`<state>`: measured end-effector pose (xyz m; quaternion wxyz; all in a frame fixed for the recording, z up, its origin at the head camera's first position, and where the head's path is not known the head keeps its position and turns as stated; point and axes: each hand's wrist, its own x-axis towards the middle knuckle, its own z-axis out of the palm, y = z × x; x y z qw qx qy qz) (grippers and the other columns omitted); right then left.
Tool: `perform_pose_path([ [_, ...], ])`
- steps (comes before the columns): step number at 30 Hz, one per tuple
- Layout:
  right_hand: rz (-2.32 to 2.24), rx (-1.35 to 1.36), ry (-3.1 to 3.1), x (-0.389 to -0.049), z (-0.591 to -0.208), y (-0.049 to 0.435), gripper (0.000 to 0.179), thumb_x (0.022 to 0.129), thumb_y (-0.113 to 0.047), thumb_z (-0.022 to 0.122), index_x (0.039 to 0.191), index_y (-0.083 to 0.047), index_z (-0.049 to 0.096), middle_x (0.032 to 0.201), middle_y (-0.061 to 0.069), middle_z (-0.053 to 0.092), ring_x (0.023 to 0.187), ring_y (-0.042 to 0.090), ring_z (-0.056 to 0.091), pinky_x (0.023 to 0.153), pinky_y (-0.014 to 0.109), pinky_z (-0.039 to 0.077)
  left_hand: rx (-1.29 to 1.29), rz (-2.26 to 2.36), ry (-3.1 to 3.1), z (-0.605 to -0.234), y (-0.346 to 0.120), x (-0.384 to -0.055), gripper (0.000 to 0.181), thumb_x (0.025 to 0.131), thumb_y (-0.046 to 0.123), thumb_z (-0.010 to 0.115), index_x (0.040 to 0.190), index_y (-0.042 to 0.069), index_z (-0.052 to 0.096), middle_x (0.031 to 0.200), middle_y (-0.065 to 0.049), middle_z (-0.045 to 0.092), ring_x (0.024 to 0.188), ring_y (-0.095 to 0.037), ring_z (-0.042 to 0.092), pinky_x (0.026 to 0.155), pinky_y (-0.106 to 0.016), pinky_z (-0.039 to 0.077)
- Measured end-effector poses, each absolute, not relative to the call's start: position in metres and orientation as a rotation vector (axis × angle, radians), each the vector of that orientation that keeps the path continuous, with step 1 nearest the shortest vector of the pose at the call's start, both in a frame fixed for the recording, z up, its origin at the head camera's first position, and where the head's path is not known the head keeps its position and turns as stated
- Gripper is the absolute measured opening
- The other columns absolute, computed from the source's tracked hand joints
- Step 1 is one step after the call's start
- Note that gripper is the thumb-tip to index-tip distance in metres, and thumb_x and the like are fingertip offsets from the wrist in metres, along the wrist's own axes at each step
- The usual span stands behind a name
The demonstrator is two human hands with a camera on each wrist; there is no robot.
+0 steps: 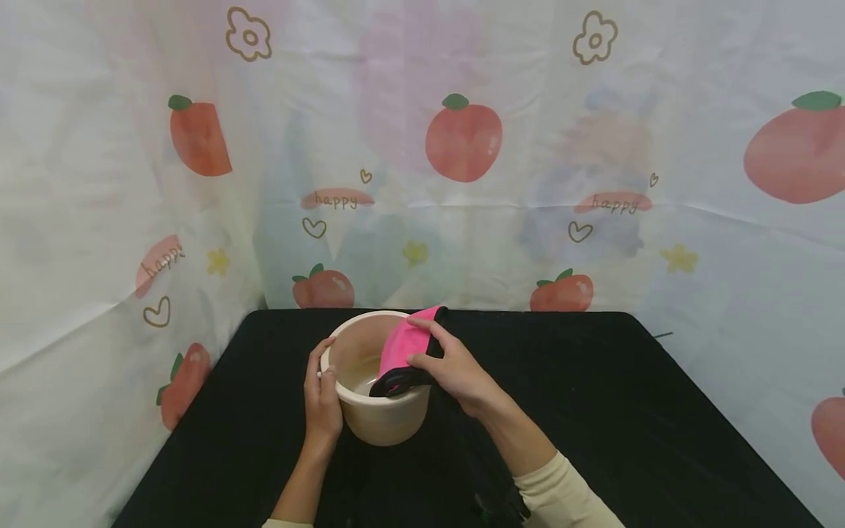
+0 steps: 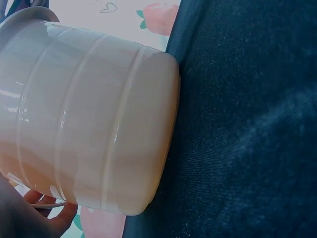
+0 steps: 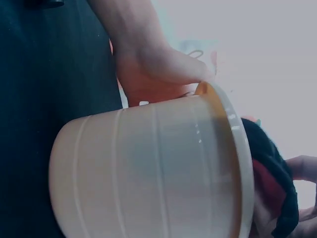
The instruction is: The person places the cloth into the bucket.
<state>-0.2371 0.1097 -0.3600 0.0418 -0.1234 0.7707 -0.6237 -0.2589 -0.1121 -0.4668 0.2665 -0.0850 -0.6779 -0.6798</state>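
Note:
A cream plastic bucket with ribbed sides stands on the black table, its mouth tipped toward the head camera. My left hand holds it by the left side, close to the rim. In the left wrist view, fingers lie beside the bucket's thin white handle. My right hand pinches a bright pink cloth item with black edging, thumb and fingers on its pink face. This item overlaps the right part of the rim, and its lower black edge dips into the mouth. Its exact kind cannot be told.
The table has a black cover and a far edge just beyond the bucket. Printed fabric walls with fruit and flower pictures rise behind it and at both sides. Dark material lies near my right sleeve.

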Motion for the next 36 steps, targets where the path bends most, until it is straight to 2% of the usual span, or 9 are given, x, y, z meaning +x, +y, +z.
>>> perform_pose_path([
  [5,-1.775,-0.370,2.471,-0.233,-0.356,0.106,0.056,0.096,-0.016,0.067,0.151,-0.021,0.054,0.157,0.012,0.042,0.141,0.032,0.037,0.110,0.057,0.033,-0.224,-1.831,-1.854,-0.469,-0.111,-0.260,0.048,0.101,0.007,0.039,0.146,0.011,0.054,0.151,-0.007,0.049,0.136,-0.024,0.043,0.112,-0.046,0.030],
  [8,-1.696,-0.373,2.489,-0.230,-0.354,0.105,0.053,0.098,-0.018,0.065,0.150,-0.020,0.055,0.161,0.014,0.037,0.141,0.033,0.041,0.109,0.060,0.034,-0.229,-1.833,-1.860,-0.470,-0.112,-0.260,0.048,0.101,0.007,0.038,0.146,0.011,0.053,0.151,-0.008,0.049,0.136,-0.025,0.043,0.112,-0.051,0.029],
  [10,-1.667,-0.396,2.470,-0.230,-0.353,0.104,0.050,0.100,-0.018,0.063,0.150,-0.015,0.055,0.159,0.017,0.040,0.136,0.035,0.048,0.107,0.060,0.038,-0.233,-1.836,-1.857,-0.471,-0.112,-0.260,0.048,0.100,0.007,0.038,0.146,0.010,0.053,0.151,-0.008,0.048,0.136,-0.025,0.043,0.113,-0.052,0.029],
  [16,-1.664,-0.495,2.336,-0.232,-0.350,0.102,0.051,0.103,-0.018,0.057,0.151,0.000,0.047,0.149,0.025,0.050,0.120,0.037,0.064,0.106,0.055,0.042,-0.232,-1.828,-1.834,-0.471,-0.116,-0.262,0.049,0.100,0.007,0.039,0.146,0.010,0.053,0.152,-0.010,0.047,0.136,-0.025,0.042,0.112,-0.040,0.028],
  [23,-1.639,-0.515,2.292,-0.231,-0.350,0.100,0.049,0.103,-0.024,0.060,0.148,-0.005,0.051,0.151,0.022,0.048,0.120,0.037,0.063,0.106,0.054,0.042,-0.234,-1.836,-1.836,-0.472,-0.124,-0.260,0.050,0.100,0.005,0.037,0.147,0.011,0.052,0.153,-0.011,0.044,0.136,-0.025,0.040,0.109,-0.033,0.028],
  [28,-1.595,-0.558,2.274,-0.231,-0.343,0.099,0.046,0.105,-0.023,0.060,0.145,-0.004,0.054,0.152,0.021,0.048,0.119,0.035,0.064,0.105,0.051,0.044,-0.241,-1.830,-1.817,-0.470,-0.129,-0.258,0.050,0.100,0.005,0.037,0.147,0.010,0.052,0.152,-0.011,0.045,0.136,-0.025,0.041,0.109,-0.031,0.028],
  [36,-1.484,-0.631,2.409,-0.231,-0.318,0.105,0.042,0.104,-0.026,0.060,0.143,-0.010,0.057,0.144,0.011,0.055,0.119,0.027,0.062,0.099,0.047,0.049,-0.292,-1.821,-1.797,-0.454,-0.136,-0.269,0.050,0.100,0.006,0.036,0.148,0.009,0.051,0.152,-0.009,0.044,0.136,-0.024,0.041,0.110,-0.033,0.029],
])
